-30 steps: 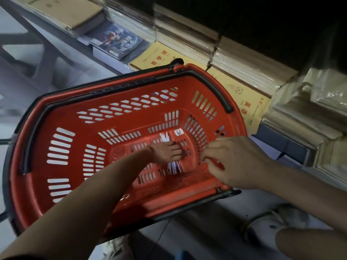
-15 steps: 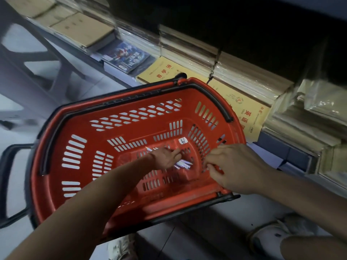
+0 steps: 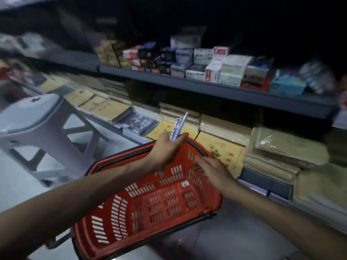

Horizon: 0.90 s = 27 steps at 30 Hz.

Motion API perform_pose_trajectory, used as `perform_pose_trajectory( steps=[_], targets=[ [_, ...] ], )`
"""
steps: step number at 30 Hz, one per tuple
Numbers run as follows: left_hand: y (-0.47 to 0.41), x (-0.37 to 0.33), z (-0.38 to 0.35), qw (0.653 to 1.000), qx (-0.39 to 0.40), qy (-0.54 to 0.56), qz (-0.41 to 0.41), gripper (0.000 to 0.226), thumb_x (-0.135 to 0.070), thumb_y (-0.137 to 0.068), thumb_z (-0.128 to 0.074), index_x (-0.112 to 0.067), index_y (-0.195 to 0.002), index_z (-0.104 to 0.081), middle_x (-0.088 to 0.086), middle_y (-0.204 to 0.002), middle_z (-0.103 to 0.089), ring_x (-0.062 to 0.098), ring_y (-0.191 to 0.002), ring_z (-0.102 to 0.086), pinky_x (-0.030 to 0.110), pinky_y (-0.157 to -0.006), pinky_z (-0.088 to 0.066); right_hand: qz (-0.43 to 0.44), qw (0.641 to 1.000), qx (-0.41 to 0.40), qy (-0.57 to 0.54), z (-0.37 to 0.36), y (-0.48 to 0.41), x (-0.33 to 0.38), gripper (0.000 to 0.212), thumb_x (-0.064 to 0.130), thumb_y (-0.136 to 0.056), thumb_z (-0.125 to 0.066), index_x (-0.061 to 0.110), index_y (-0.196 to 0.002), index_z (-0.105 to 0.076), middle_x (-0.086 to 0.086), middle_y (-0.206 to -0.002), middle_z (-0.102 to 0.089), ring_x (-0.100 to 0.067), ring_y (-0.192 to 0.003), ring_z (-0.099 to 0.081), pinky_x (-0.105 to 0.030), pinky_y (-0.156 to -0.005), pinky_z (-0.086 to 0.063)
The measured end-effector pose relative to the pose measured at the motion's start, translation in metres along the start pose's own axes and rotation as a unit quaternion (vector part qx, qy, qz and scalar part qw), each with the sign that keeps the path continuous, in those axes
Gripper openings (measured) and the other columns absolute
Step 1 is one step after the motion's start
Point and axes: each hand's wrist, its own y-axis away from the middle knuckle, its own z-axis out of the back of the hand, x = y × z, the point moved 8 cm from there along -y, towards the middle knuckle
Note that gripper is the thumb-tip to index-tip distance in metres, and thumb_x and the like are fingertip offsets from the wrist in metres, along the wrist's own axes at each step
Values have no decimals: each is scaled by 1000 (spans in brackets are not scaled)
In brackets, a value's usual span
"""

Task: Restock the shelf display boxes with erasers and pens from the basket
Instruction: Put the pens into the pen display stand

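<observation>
My left hand (image 3: pixel 165 149) is raised above the far rim of the red basket (image 3: pixel 116 209) and is shut on a small bunch of pale blue pens (image 3: pixel 177 126) that stick up and to the right. My right hand (image 3: pixel 212 170) hovers over the basket's right side with fingers spread and nothing in it. The basket's floor looks bare except for a small white tag (image 3: pixel 185 183). Several display boxes (image 3: pixel 197 64) stand in a row on the upper shelf (image 3: pixel 225 92), well above both hands.
A grey plastic stool (image 3: pixel 35 121) stands to the left of the basket. The lower shelf behind the basket holds stacked yellow and brown exercise books (image 3: pixel 223 147) and wrapped paper packs (image 3: pixel 287 147). The picture is blurred at its edges.
My left hand has lifted the pens out of the basket's bottom to above its far rim. The view has tilted up, bringing the upper shelf into sight. My right hand has opened.
</observation>
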Motion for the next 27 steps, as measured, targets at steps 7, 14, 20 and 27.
perform_pose_trajectory(
  steps=[7, 14, 20, 27],
  targets=[
    [44, -198, -51, 959, 31, 273, -71, 53, -31, -102, -58, -25, -59, -28, -3, -50, -20, 11, -37, -19, 20, -36, -19, -87, 846, -38, -525, 42, 59, 83, 75, 65, -98, -40, 1, -127, -65, -26, -119, -71, -40, -107, -67, -47, -96, -49],
    [91, -275, -136, 926, 60, 358, -104, 48, -35, -98, -68, -20, -68, -34, 4, -55, -25, 17, -41, -26, 24, -41, -25, 40, 774, -98, -624, 116, 142, 186, 61, 63, -98, -43, 11, -79, -69, -12, -76, -72, -26, -73, -73, -36, -89, -52],
    [116, -303, -199, 947, 121, 244, -168, 42, -41, -101, -63, -22, -75, -37, -1, -54, -27, 13, -40, -25, 23, -39, -22, 108, 815, -180, -540, 172, 181, 176, 58, 55, -99, -50, 8, -82, -77, -11, -74, -71, -26, -82, -74, -35, -83, -56],
    [135, -299, -294, 916, 314, 215, -129, 26, -40, -104, -56, -22, -87, -50, 0, -60, -32, 8, -40, -25, 15, -40, -21, 188, 842, -305, -404, 270, 248, 149, 40, 43, -101, -52, 20, -81, -78, -7, -76, -68, -21, -66, -63, -35, -61, -44]
  ],
)
